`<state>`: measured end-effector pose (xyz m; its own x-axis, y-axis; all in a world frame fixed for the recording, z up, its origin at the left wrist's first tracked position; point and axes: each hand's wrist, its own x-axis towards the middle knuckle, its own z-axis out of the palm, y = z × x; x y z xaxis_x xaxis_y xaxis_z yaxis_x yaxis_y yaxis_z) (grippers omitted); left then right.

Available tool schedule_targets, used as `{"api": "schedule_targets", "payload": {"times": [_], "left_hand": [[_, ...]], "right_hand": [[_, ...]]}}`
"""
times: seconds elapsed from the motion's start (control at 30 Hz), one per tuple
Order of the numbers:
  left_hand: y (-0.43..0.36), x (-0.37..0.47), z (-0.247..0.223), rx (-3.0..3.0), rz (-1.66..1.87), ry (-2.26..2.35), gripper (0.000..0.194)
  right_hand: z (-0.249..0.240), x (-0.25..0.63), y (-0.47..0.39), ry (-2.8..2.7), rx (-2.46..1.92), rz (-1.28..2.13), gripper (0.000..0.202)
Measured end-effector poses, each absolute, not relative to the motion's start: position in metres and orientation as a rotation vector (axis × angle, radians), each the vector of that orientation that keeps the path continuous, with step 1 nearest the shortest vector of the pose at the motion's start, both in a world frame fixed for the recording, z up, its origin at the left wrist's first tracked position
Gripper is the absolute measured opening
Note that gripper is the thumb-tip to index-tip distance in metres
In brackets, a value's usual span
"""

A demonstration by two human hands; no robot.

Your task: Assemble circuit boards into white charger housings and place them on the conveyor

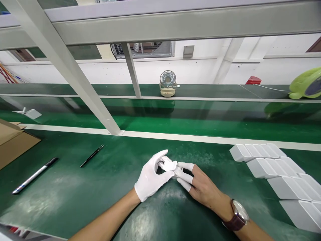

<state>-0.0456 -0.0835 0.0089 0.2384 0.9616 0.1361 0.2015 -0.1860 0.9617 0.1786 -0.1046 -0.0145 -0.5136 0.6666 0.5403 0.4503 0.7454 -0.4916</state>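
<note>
Both hands pinch small white plastic part [168, 165] mid-frame: gloved left hand [152, 175], finger-cotted right hand [198, 182]. Looks light, rigid, slick; grip its edges

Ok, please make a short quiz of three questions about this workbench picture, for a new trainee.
1. True or false: both hands touch the small white part.
2. Which hand wears a full white glove? A) left hand B) right hand
3. What lies left of the hands on the green bench, nearer than the black tweezers?

Key:
1. True.
2. A; the right has only white fingertip covers and a wristwatch.
3. A pen.
</note>
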Motion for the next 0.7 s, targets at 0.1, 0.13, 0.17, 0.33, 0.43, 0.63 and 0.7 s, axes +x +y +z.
{"api": "schedule_targets", "payload": {"times": [0.1,0.13,0.17,0.33,0.43,0.63,0.7], "left_hand": [[-0.082,-0.045,0.009,1.525,1.032,1.114,0.065],[-0.082,-0.045,0.010,1.513,1.003,1.117,0.062],[-0.081,-0.045,0.010,1.510,0.974,1.115,0.058],[-0.074,-0.049,0.014,1.558,0.968,1.009,0.025],[-0.069,-0.053,0.015,1.546,0.947,0.908,0.023],[-0.066,-0.055,0.009,1.440,0.970,0.959,0.046],[-0.066,-0.056,0.008,1.414,1.018,0.979,0.051]], "right_hand": [[-0.012,0.180,-0.103,-2.232,-0.817,0.328,0.052],[-0.011,0.179,-0.103,-2.244,-0.822,0.324,0.051],[-0.010,0.179,-0.102,-2.254,-0.825,0.324,0.049],[-0.018,0.178,-0.101,-2.240,-0.810,0.291,0.045],[-0.023,0.179,-0.100,-2.248,-0.809,0.236,0.051],[-0.026,0.174,-0.103,-2.267,-0.780,0.260,0.054],[-0.027,0.171,-0.103,-2.241,-0.781,0.293,0.052]]}}
